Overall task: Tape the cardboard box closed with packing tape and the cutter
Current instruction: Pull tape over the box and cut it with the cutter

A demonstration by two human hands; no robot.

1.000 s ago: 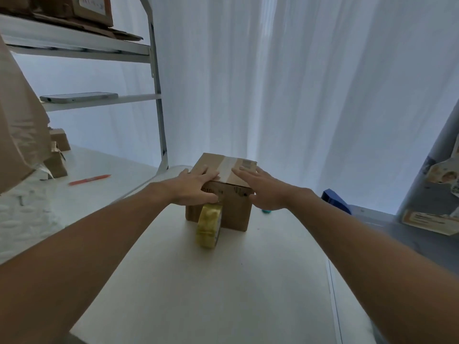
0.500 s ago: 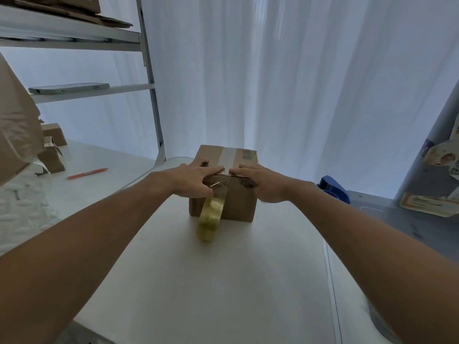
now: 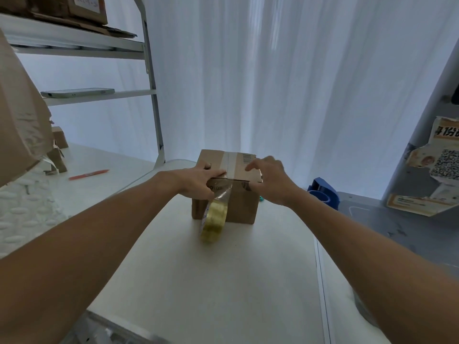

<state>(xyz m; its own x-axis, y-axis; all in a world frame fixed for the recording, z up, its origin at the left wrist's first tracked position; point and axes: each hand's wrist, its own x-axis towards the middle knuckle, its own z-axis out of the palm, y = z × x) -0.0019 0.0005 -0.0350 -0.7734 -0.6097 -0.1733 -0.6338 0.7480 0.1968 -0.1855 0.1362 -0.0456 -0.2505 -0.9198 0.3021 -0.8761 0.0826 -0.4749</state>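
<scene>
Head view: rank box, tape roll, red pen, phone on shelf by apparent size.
1. Cardboard box
2. Phone and tape roll: look alike in extent, and the roll sits nearer the camera, so unranked
3. Red pen

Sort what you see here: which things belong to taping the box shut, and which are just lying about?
In the job: cardboard box, tape roll, left hand, right hand.

Lying about: red pen, phone on the shelf, blue object, small boxes at far left.
</scene>
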